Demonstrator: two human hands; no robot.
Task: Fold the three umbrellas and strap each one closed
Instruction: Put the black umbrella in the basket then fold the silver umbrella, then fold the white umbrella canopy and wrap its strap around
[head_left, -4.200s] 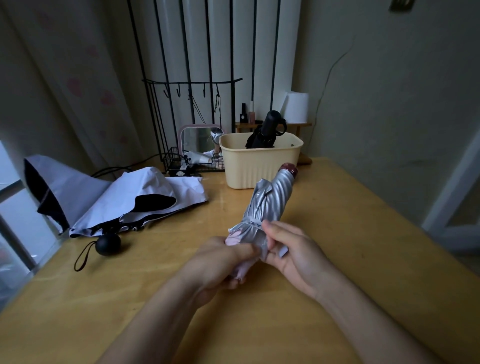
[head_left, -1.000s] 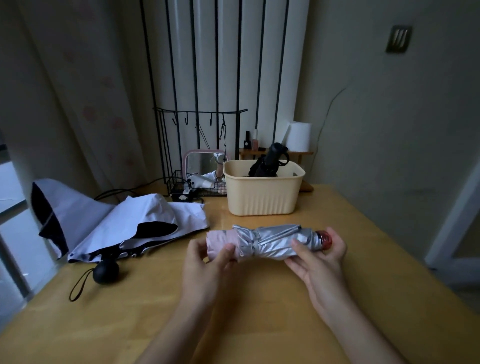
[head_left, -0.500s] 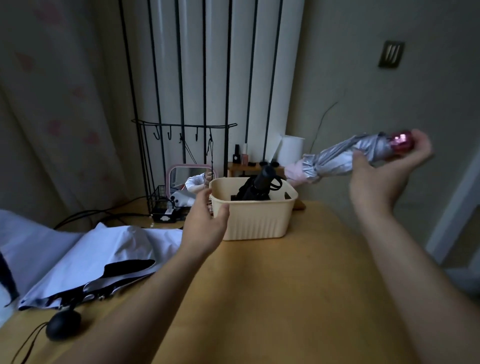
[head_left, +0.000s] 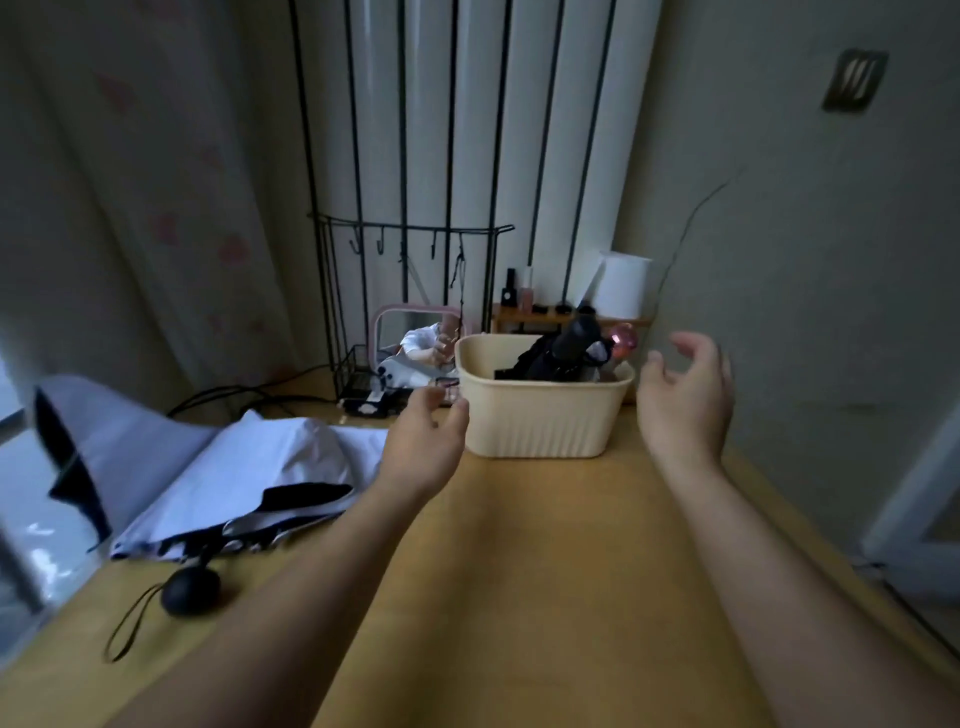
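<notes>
A cream plastic basket (head_left: 540, 426) stands at the back of the wooden table. Inside it a folded black umbrella (head_left: 558, 353) leans, and beside it the silver umbrella's pink handle (head_left: 622, 340) pokes up at the right. A white and black umbrella (head_left: 234, 478) lies unfolded on the left, its round black handle (head_left: 189, 597) and wrist loop toward me. My left hand (head_left: 426, 441) hovers just left of the basket, fingers loosely curled, holding nothing. My right hand (head_left: 685, 400) hangs beside the basket's right end, fingers relaxed and empty.
A pink-framed mirror (head_left: 415, 338) and a black wire rack (head_left: 410, 291) stand behind the basket. A small wooden shelf with bottles (head_left: 524, 301) and a white paper roll (head_left: 621, 286) sit at the back right. Cables (head_left: 249, 395) trail along the back left.
My right hand let go of the silver umbrella, which now stands in the basket. Before that both hands held it strapped over the table, then the right lifted it toward the basket.
</notes>
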